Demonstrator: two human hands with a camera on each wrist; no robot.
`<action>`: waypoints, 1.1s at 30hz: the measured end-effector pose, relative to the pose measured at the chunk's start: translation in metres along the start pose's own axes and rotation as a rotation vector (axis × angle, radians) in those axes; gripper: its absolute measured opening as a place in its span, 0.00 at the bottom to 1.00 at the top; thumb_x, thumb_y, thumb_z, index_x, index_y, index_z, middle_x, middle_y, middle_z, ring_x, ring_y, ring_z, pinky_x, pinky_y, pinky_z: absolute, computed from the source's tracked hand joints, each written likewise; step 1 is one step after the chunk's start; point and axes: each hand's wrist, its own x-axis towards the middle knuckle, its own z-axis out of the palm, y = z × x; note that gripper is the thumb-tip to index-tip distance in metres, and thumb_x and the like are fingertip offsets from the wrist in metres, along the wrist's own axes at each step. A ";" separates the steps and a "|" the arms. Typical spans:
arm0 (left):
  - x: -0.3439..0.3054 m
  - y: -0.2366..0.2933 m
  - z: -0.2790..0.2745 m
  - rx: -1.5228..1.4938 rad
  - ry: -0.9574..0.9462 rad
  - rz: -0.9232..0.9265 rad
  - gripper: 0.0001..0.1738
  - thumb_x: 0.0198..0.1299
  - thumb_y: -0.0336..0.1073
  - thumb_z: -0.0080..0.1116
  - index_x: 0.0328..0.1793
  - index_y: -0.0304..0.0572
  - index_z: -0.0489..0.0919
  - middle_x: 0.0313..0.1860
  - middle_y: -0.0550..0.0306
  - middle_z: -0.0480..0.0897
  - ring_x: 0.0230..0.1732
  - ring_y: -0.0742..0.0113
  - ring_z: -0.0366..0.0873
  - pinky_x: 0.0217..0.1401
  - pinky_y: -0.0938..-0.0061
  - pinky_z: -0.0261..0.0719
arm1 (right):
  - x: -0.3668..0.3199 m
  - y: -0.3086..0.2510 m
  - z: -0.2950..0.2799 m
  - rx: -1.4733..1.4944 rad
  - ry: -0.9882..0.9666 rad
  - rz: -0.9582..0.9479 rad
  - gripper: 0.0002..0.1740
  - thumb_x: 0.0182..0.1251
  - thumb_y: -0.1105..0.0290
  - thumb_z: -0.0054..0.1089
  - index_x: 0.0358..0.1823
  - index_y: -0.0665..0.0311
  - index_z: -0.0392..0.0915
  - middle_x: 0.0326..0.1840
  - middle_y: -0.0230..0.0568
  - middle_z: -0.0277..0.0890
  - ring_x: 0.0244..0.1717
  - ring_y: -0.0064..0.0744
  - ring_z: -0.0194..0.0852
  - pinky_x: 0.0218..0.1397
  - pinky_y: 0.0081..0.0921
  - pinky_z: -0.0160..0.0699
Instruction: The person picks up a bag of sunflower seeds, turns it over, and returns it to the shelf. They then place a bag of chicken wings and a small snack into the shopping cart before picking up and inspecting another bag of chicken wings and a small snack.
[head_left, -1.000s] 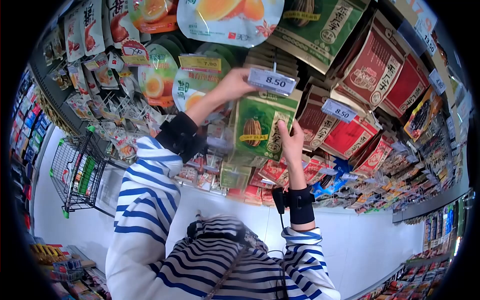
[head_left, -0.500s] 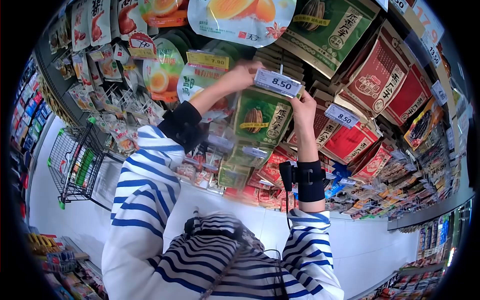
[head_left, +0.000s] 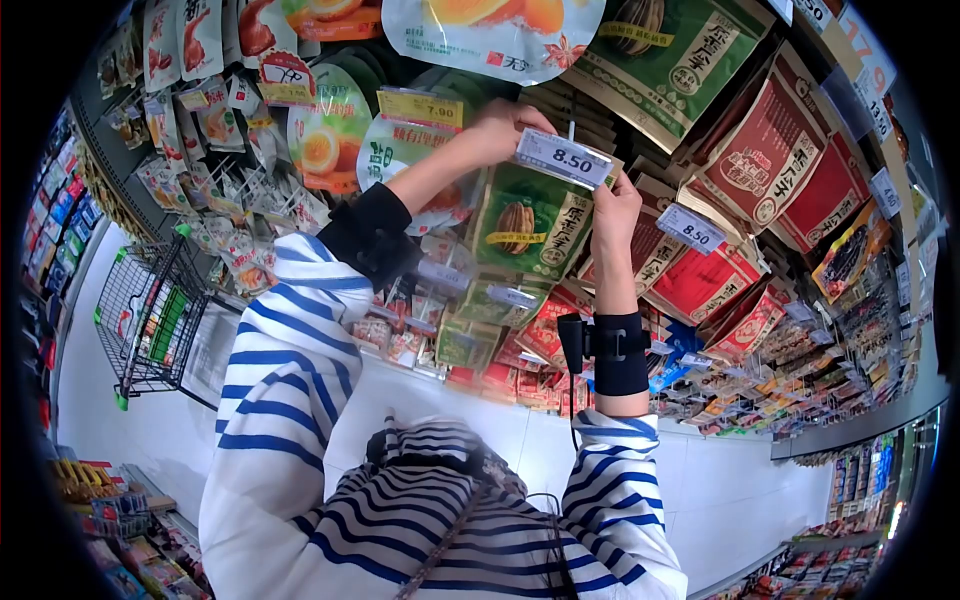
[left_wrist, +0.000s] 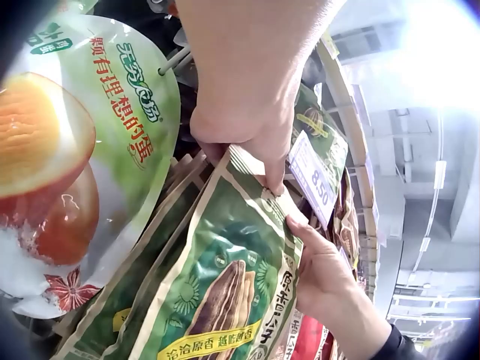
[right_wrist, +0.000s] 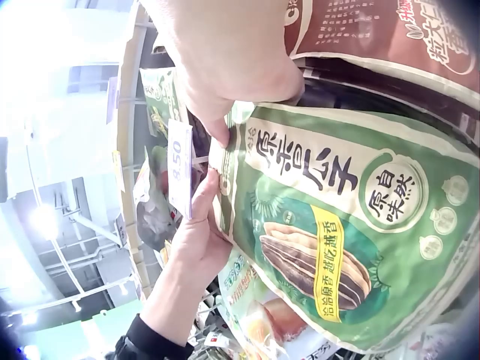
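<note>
A green bag of sunflower seeds (head_left: 520, 225) hangs below a price tag (head_left: 565, 158) reading 8.50, the front one of a row of like bags. My left hand (head_left: 495, 132) pinches its top edge on the left, beside the tag. At the top right corner my right hand (head_left: 615, 215) pinches the bag between thumb and fingers. In the left wrist view the bag's top edge (left_wrist: 251, 169) runs between the two hands. The right wrist view shows both thumbs on the pale top strip, with the seed picture (right_wrist: 315, 262) facing out.
Egg pouches (head_left: 335, 130) hang to the left, and red-brown seed bags (head_left: 755, 150) to the right. More tagged packets hang lower on the rack. A wire shopping cart (head_left: 150, 320) stands on the white floor (head_left: 700, 490) at the left.
My right hand has moved up from the bag's right side to its top right corner. The bag sits a little higher, closer under the tag. My left hand stays near the top left.
</note>
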 end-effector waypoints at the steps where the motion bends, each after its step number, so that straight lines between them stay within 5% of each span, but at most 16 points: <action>1: -0.001 0.000 0.000 0.021 -0.008 0.020 0.09 0.45 0.26 0.59 0.35 0.37 0.80 0.30 0.59 0.81 0.31 0.73 0.76 0.34 0.82 0.73 | 0.001 0.006 -0.003 -0.006 -0.002 -0.002 0.11 0.57 0.73 0.55 0.40 0.71 0.75 0.31 0.28 0.75 0.30 0.12 0.65 0.33 0.11 0.63; 16: 0.003 0.002 0.005 -0.043 0.057 -0.074 0.07 0.46 0.28 0.58 0.33 0.39 0.81 0.28 0.58 0.81 0.30 0.76 0.77 0.33 0.83 0.74 | 0.000 0.004 -0.003 -0.015 0.033 0.045 0.11 0.56 0.73 0.56 0.40 0.71 0.75 0.33 0.30 0.75 0.32 0.13 0.66 0.34 0.12 0.64; 27: 0.009 -0.005 0.008 0.113 0.120 -0.114 0.11 0.45 0.38 0.60 0.33 0.39 0.82 0.31 0.55 0.82 0.32 0.70 0.79 0.37 0.80 0.75 | 0.022 0.022 -0.006 -0.113 0.013 0.026 0.14 0.55 0.70 0.57 0.40 0.72 0.74 0.33 0.35 0.76 0.33 0.18 0.68 0.38 0.16 0.65; 31: 0.005 -0.009 0.006 0.226 0.135 0.053 0.10 0.48 0.36 0.57 0.35 0.39 0.81 0.29 0.56 0.82 0.32 0.70 0.79 0.36 0.79 0.75 | 0.018 0.028 -0.008 -0.203 0.040 0.011 0.13 0.55 0.68 0.57 0.36 0.71 0.74 0.28 0.33 0.74 0.31 0.15 0.66 0.34 0.13 0.63; 33: -0.003 -0.011 0.008 0.052 0.184 -0.013 0.12 0.51 0.34 0.55 0.40 0.38 0.78 0.32 0.57 0.81 0.35 0.71 0.79 0.37 0.79 0.74 | 0.009 0.028 -0.009 -0.258 0.068 0.058 0.11 0.55 0.68 0.58 0.32 0.71 0.74 0.25 0.31 0.72 0.29 0.14 0.65 0.32 0.11 0.62</action>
